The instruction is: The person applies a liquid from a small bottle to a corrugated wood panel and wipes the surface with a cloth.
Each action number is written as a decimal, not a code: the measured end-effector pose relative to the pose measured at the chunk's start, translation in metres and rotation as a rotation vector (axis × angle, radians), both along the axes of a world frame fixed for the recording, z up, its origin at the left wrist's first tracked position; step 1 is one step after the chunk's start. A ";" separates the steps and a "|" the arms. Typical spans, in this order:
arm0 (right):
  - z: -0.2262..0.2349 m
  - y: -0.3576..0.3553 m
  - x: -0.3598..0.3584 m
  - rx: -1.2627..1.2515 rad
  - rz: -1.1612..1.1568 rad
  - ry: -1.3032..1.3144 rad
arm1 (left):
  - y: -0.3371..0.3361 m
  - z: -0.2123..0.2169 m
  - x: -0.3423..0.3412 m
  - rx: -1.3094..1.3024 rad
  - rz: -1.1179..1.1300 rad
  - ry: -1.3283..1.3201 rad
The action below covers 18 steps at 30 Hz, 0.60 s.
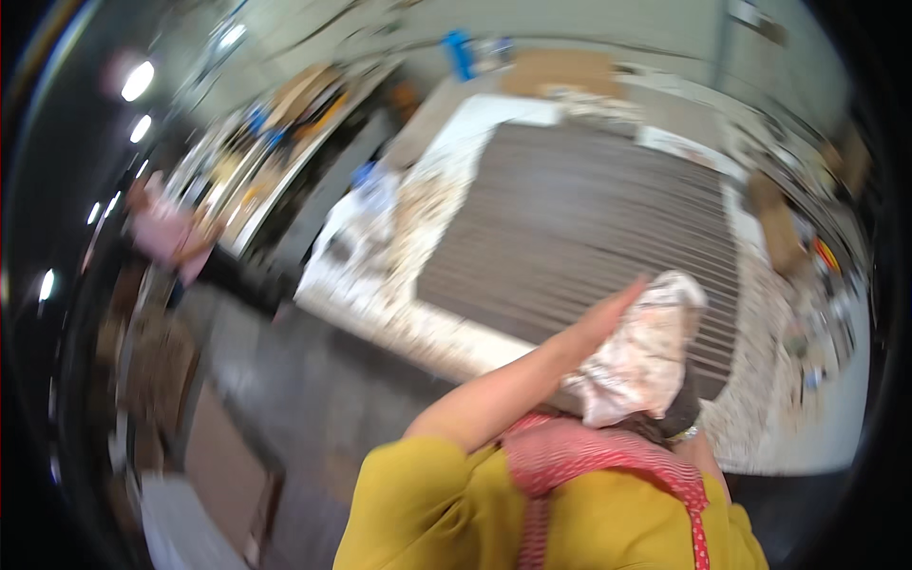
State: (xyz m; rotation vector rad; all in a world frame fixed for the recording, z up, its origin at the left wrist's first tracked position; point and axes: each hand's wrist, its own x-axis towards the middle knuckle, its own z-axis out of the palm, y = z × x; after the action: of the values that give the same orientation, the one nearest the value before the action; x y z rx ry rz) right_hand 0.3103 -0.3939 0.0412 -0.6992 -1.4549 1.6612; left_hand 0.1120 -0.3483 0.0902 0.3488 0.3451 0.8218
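Observation:
A stained white cloth (pixel 646 351), crumpled and slightly blurred, is bunched up close in front of my chest. My left hand (pixel 617 312) lies along its left side with the fingers against it, gripping it as far as the blur shows. The bright band (pixel 686 434) at my right wrist shows below the cloth, but the cloth and a dark grey rounded thing (pixel 680 407) hide the fingers of that hand. I cannot make out whether the dark thing is a glove or an object. Beyond my hands a large dark brown slatted panel (pixel 570 218) lies flat on the table.
White, brown-smeared sheeting (pixel 442 204) surrounds the panel on the worktable. A blue bottle (pixel 459 55) and a cardboard piece (pixel 560 71) are at its far edge. Clear plastic (pixel 372 204) lies at the left corner. A person in pink (pixel 166 228) stands far left, near cluttered shelving (pixel 271 157).

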 end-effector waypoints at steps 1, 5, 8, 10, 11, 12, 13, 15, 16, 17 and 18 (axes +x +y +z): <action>0.009 -0.001 0.007 -0.035 -0.047 -0.054 | -0.001 0.024 -0.003 0.157 0.149 0.493; -0.001 0.001 0.049 -0.424 -0.215 0.365 | 0.018 -0.024 -0.027 0.696 0.277 1.323; 0.015 -0.009 0.096 0.371 -0.283 -0.481 | 0.016 -0.005 -0.007 0.475 0.240 1.133; 0.027 -0.013 0.084 -0.544 -0.234 0.682 | 0.010 0.003 0.030 0.270 0.134 0.920; 0.030 -0.017 0.084 -0.568 -0.218 0.754 | 0.011 0.000 0.047 0.292 0.076 0.913; 0.036 -0.021 0.087 -0.590 -0.187 0.817 | 0.008 -0.001 0.067 0.143 -0.096 0.651; 0.037 -0.023 0.086 -0.602 -0.179 0.787 | 0.008 -0.004 0.081 -0.018 -0.261 0.400; -0.010 -0.029 0.105 -0.361 -0.350 0.441 | 0.010 0.000 0.113 0.082 -0.213 0.474; -0.015 -0.026 0.113 -0.187 -0.349 0.334 | 0.012 0.001 0.124 0.176 -0.117 0.544; -0.016 -0.028 0.129 -0.153 -0.412 0.216 | 0.019 0.002 0.129 0.169 -0.060 0.549; 0.011 -0.023 0.147 -0.121 -0.463 0.097 | 0.031 0.001 0.129 0.160 0.007 0.557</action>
State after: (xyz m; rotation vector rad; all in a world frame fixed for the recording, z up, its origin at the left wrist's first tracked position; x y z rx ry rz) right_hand 0.4576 -0.4165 0.0523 -0.9291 -1.0323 1.4043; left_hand 0.2407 -0.3177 0.0910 0.7295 0.8016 0.7508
